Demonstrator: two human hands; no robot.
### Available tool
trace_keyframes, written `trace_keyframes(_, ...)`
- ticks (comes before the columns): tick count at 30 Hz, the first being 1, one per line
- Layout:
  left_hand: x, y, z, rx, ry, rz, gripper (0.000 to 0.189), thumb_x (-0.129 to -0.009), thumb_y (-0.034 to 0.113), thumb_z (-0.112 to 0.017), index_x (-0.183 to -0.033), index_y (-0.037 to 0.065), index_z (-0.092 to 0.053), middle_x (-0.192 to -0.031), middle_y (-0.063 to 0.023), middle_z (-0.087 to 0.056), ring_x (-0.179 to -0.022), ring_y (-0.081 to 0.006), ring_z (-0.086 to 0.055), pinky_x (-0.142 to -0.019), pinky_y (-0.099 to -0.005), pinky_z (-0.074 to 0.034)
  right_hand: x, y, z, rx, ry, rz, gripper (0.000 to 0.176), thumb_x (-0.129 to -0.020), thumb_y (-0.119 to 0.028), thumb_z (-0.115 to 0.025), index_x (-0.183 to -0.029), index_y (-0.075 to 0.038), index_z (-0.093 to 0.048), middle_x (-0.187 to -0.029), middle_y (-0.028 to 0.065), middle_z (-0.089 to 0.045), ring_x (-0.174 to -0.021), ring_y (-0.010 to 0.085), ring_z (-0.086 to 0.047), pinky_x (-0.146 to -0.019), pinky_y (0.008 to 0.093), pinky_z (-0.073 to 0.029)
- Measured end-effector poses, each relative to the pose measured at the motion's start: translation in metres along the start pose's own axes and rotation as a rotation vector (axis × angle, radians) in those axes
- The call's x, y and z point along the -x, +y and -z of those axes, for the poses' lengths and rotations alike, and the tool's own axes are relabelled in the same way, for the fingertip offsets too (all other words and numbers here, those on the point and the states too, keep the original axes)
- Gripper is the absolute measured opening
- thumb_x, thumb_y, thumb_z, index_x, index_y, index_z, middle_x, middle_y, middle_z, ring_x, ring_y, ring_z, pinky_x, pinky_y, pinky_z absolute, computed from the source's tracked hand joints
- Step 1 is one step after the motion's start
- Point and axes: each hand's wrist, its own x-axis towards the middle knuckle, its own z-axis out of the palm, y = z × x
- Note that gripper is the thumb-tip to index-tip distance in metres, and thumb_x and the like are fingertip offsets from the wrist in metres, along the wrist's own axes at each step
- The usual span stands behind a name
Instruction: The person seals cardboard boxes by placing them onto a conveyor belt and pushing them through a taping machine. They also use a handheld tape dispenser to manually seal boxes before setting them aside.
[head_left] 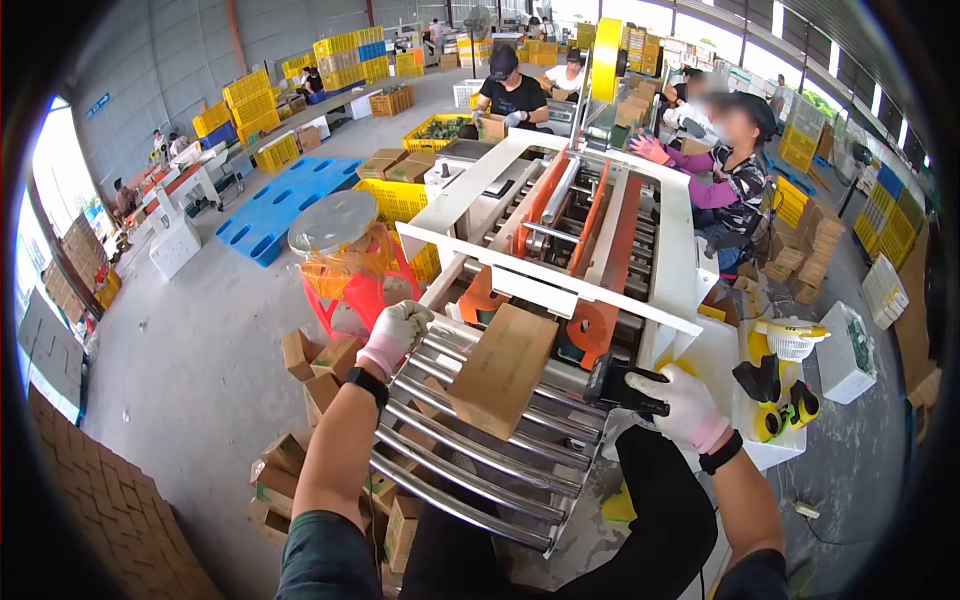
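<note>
On the head camera, we see the cardboard box (503,368) lying on the roller conveyor (470,475), its long axis running near-left to far-right. Our left hand (395,335) curls at the conveyor's left edge, and we cannot tell whether it is gripping. Our right hand (682,405) clasps a black tool (615,385).

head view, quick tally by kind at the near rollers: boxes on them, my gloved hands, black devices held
cardboard box on the rollers: 1
gloved hands, left hand and right hand: 2
black device in the right hand: 1
total: 4
</note>
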Motion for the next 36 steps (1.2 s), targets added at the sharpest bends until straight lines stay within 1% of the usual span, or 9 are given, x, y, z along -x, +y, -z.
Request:
trace_keyframes(5,-0.003,-0.098,-0.051,-0.217,-0.146,0.054,0.019,-0.089,0.0,-0.056,-0.104,0.001,-0.069,-0.082,0.0008,-0.063,-0.071,-0.0063,-0.055,-0.061,-0.023,-0.046,-0.027,0.003,-0.069,-0.046,-0.32,-0.097,0.055,-0.079,-0.019,-0.069,-0.13,-0.037,-0.061,-0.086,0.015,-0.054,-0.077,0.0341,-0.059,-0.07,0.0428,-0.05)
trace_keyframes(6,0.002,-0.116,-0.075,0.39,-0.149,0.212,0.023,-0.091,0.003,-0.058,-0.114,0.002,-0.065,-0.093,-0.0021,-0.067,-0.081,-0.0083,-0.059,-0.071,-0.0236,-0.049,-0.034,-0.001,-0.086,-0.07,-0.278,-0.083,0.055,-0.079,-0.019,-0.07,-0.13,-0.036,-0.061,-0.086,0.0154,-0.053,-0.077,0.0348,-0.059,-0.07,0.0431,-0.05)
trace_keyframes(12,0.049,-0.124,-0.059,0.495,-0.383,0.327,0.034,-0.095,0.023,-0.059,-0.123,0.004,-0.059,-0.112,-0.0094,-0.069,-0.102,-0.0193,-0.065,-0.09,-0.0333,-0.05,-0.014,-0.042,-0.091,-0.106,-0.253,-0.04,0.055,-0.077,-0.021,-0.073,-0.13,-0.033,-0.061,-0.094,0.0183,-0.058,-0.084,0.0378,-0.062,-0.075,0.044,-0.052)
trace_keyframes(16,0.116,-0.097,-0.04,-0.528,-0.216,0.077,0.043,-0.091,0.033,-0.06,-0.122,0.004,-0.059,-0.116,-0.0185,-0.066,-0.107,-0.0346,-0.063,-0.094,-0.0393,-0.049,0.021,-0.093,-0.088,-0.14,-0.306,-0.041,0.053,-0.071,-0.02,-0.073,-0.123,-0.028,-0.066,-0.095,0.019,-0.061,-0.083,0.0365,-0.064,-0.072,0.045,-0.053)
trace_keyframes(19,0.155,-0.037,-0.026,-0.82,-0.143,0.185,0.045,-0.094,0.036,-0.058,-0.124,0.003,-0.057,-0.113,-0.0184,-0.067,-0.103,-0.0335,-0.066,-0.09,-0.0402,-0.051,0.04,-0.123,-0.086,-0.128,-0.268,0.035,0.056,-0.07,-0.021,-0.073,-0.124,-0.031,-0.065,-0.083,0.0171,-0.055,-0.076,0.0356,-0.062,-0.068,0.0452,-0.051)
trace_keyframes(21,0.178,0.033,-0.024,-0.4,-0.119,0.348,0.061,-0.096,0.047,-0.056,-0.138,0.004,-0.043,-0.104,-0.0211,-0.069,-0.1,-0.0351,-0.067,-0.084,-0.0399,-0.054,0.044,-0.14,-0.075,-0.092,-0.33,0.03,0.053,-0.071,-0.022,-0.074,-0.123,-0.03,-0.066,-0.085,0.0168,-0.057,-0.078,0.0351,-0.063,-0.07,0.0443,-0.052)
trace_keyframes(22,0.183,0.031,-0.028,-0.607,-0.118,0.125,0.072,-0.092,0.051,-0.06,-0.143,0.006,-0.037,-0.103,-0.0214,-0.069,-0.099,-0.0371,-0.067,-0.084,-0.0416,-0.054,0.045,-0.147,-0.072,-0.073,-0.36,0.026,0.052,-0.071,-0.023,-0.075,-0.122,-0.029,-0.067,-0.086,0.0167,-0.059,-0.079,0.0348,-0.064,-0.071,0.0439,-0.053)
trace_keyframes(25,0.223,0.065,-0.077,-0.987,-0.206,0.15,0.116,-0.071,0.072,-0.07,-0.154,0.01,-0.018,-0.131,-0.0283,-0.048,-0.113,-0.0452,-0.057,-0.093,-0.0483,-0.049,0.044,-0.162,-0.069,-0.038,-0.409,0.008,0.055,-0.072,-0.026,-0.075,-0.125,-0.03,-0.064,-0.086,0.0175,-0.059,-0.081,0.0343,-0.065,-0.072,0.0438,-0.053)
trace_keyframes(36,0.229,0.082,-0.096,-1.176,-0.167,0.226,0.117,-0.065,0.062,-0.076,-0.156,0.02,-0.015,-0.136,-0.0256,-0.043,-0.12,-0.0436,-0.052,-0.094,-0.0516,-0.048,0.056,-0.146,-0.098,-0.569,-0.501,-0.119,0.067,-0.067,-0.021,-0.065,-0.134,-0.024,-0.058,-0.09,0.0248,-0.065,-0.087,0.0413,-0.064,-0.081,0.0448,-0.051)
